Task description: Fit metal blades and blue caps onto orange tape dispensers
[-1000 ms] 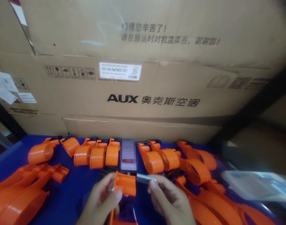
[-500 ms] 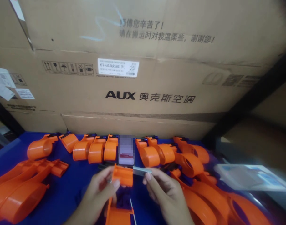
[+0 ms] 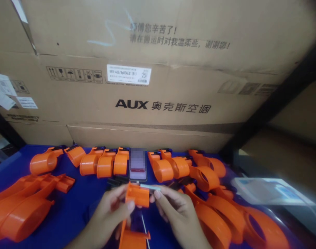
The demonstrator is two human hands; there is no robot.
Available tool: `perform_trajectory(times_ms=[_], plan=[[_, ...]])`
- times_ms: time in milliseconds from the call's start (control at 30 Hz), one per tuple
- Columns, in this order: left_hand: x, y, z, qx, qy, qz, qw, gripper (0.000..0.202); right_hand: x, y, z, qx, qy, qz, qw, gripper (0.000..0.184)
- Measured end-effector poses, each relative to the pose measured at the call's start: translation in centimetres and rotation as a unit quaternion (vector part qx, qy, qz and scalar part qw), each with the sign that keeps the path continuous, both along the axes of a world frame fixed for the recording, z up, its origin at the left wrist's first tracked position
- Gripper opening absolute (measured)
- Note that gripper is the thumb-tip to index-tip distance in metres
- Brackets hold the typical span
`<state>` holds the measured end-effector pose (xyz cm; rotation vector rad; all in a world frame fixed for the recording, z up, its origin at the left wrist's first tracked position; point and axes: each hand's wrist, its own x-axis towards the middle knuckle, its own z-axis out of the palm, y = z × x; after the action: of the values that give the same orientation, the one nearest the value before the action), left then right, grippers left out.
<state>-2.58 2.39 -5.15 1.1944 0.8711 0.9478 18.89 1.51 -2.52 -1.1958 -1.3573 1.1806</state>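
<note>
My left hand (image 3: pixel 115 206) is closed around the upper block of an orange plastic part (image 3: pixel 139 196), thumb pressed on its front. The part's lower ring section hangs below, near the bottom edge. A thin white line runs down beside it. My right hand (image 3: pixel 175 204) pinches a pale grey toothed strip (image 3: pixel 150 187) between thumb and fingers. The strip's left end lies at the top edge of the orange block, overlapping it in view; whether it sits inside or just behind the block, I cannot tell.
Several orange ring-shaped parts (image 3: pixel 161 170) with dark tops line the blue surface (image 3: pixel 70 207). More orange parts (image 3: pixel 25 214) lie stacked at left and others at right. A phone (image 3: pixel 138 174) stands behind my hands. A large cardboard box (image 3: pixel 173 86) forms the back. A white packet (image 3: pixel 269 191) lies right.
The toothed strip and my right hand have moved left, so the strip now overlaps the top of the orange block. The view has shifted slightly.
</note>
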Motion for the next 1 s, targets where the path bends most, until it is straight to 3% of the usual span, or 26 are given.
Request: perform_trajectory(times_ms=[200,300,467,633,733,900,1000], plan=[[0.0,0.2,0.1,-0.010,-0.003,0.058,0.998,0.059,-0.2,0.3,-0.5,0.050,0.013,-0.080,0.995,0.037],[-0.1,0.6,0.1,-0.007,0.002,0.077,0.997,0.059,0.2,0.4,-0.4,0.077,-0.017,-0.088,0.993,0.031],[-0.2,0.7,0.6,0.000,0.017,0.059,0.998,0.058,0.1,0.2,0.2,0.109,-0.047,-0.062,0.991,0.027],[0.2,0.2,1.9,0.015,0.032,0.042,0.998,0.049,-0.3,-0.1,0.0,0.120,-0.069,0.036,0.990,0.027],[0.4,0.2,2.4,0.017,0.022,0.045,0.999,0.045,-0.3,-0.1,0.0,0.127,-0.088,0.059,0.986,0.028],[-0.3,1.0,2.4,-0.028,-0.071,0.116,0.990,0.028,-0.4,0.3,-0.5,0.155,-0.143,0.035,0.977,0.029],[-1.9,1.9,2.8,-0.121,-0.150,0.185,0.964,0.040,-0.6,0.4,-1.2,0.190,-0.217,0.059,0.956,0.024]])
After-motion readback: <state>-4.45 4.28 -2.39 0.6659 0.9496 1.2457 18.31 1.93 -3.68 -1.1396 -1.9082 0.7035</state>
